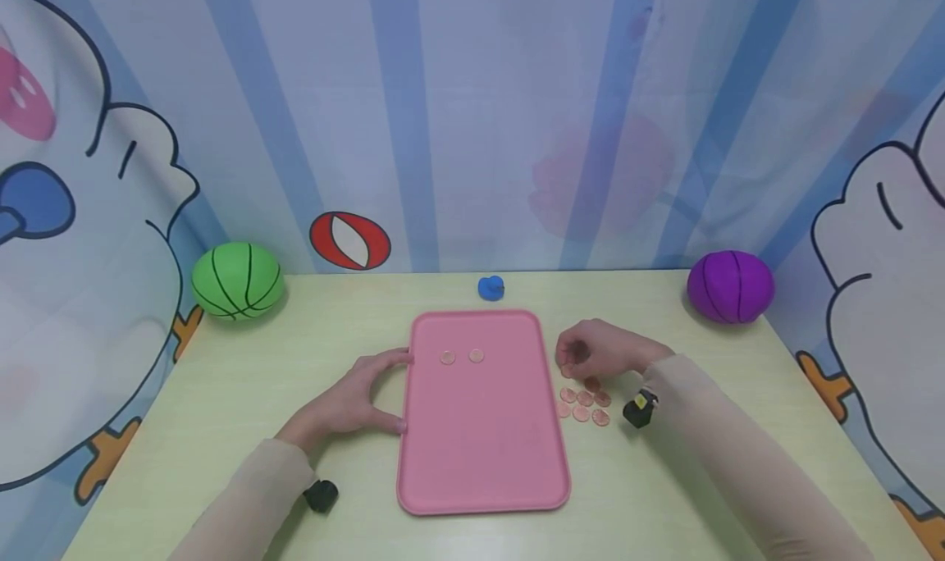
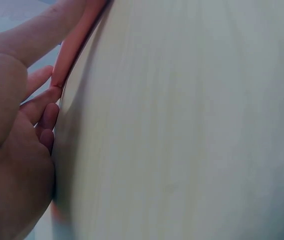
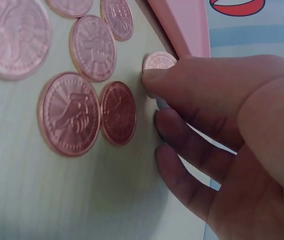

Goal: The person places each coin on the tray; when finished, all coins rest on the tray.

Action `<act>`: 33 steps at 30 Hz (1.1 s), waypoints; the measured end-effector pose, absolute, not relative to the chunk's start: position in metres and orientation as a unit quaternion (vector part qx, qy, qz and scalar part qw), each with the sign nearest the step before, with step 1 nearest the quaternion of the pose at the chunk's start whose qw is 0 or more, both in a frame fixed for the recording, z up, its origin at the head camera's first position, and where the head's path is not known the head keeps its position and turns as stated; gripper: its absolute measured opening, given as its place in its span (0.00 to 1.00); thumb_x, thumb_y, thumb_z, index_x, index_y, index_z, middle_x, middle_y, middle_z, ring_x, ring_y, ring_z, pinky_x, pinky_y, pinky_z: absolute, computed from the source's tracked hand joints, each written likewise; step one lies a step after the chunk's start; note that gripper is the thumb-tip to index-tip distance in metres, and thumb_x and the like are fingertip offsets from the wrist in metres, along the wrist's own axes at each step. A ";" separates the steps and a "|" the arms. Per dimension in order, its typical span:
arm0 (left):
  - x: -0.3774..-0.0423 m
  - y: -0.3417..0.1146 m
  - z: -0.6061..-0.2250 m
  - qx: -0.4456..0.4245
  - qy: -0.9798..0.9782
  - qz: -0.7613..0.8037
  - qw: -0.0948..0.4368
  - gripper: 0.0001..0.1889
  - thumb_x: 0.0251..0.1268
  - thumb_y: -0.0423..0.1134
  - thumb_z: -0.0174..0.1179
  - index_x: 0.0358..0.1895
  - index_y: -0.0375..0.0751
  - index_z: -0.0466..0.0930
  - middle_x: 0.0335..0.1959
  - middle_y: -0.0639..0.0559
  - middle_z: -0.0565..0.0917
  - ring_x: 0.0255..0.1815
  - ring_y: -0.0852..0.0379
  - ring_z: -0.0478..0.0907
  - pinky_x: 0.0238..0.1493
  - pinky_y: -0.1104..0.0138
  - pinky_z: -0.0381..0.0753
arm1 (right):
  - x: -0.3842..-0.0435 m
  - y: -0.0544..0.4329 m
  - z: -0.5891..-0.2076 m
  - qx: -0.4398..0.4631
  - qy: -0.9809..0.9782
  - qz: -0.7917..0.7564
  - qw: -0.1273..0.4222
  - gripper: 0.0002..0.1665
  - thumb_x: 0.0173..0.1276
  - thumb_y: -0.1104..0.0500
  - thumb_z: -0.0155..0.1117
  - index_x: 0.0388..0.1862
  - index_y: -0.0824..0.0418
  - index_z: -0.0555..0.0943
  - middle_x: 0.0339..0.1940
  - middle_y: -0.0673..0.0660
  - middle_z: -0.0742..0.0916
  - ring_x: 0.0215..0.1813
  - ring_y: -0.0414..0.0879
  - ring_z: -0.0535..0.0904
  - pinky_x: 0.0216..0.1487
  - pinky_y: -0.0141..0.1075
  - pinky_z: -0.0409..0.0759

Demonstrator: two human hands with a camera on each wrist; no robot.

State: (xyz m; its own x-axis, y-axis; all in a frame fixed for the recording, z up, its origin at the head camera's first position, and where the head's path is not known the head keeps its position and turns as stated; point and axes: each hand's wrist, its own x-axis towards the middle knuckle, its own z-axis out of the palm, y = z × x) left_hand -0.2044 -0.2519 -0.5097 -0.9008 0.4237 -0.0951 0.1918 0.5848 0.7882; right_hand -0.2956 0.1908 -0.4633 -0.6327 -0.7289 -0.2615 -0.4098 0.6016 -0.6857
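Observation:
A pink tray (image 1: 483, 454) lies on the table, with one coin (image 1: 447, 358) and another coin (image 1: 476, 355) side by side on its upper part. My left hand (image 1: 353, 399) rests at the tray's left edge, its thumb and fingers spread and touching the rim. Just off the tray's right side, my right hand (image 1: 601, 348) pinches a copper coin (image 3: 159, 60) at the thumb tip; the index finger is mostly hidden behind the thumb. Below that hand several loose copper coins (image 1: 584, 399) lie close together, some showing a raised thumbs-up design in the right wrist view.
A small blue rubber duck (image 1: 490, 288) sits behind the tray at the table's back edge. A green ball (image 1: 238, 280) stands at the back left corner and a purple ball (image 1: 731, 287) at the back right. A printed cloth backdrop (image 1: 487, 134) rises behind the table (image 1: 325, 536).

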 end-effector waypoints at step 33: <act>-0.204 -0.251 -0.508 0.174 0.880 0.420 0.139 0.57 0.41 0.52 0.87 0.80 0.60 0.64 0.83 0.55 0.62 0.83 0.42 0.52 0.80 0.33 0.50 | -0.302 0.200 -0.464 -0.377 0.842 -0.309 0.231 0.14 0.68 0.70 0.71 0.51 0.64 0.90 0.41 0.54 0.93 0.38 0.42 0.88 0.47 0.34 0.87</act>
State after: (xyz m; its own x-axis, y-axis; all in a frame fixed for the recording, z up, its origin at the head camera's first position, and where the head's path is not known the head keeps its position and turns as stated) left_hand -0.2039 -0.2514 -0.5078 -0.9012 0.4221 -0.0980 0.1891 0.5866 0.7875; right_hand -0.3018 0.2000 -0.4635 -0.6084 -0.7780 -0.1564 -0.4924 0.5246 -0.6945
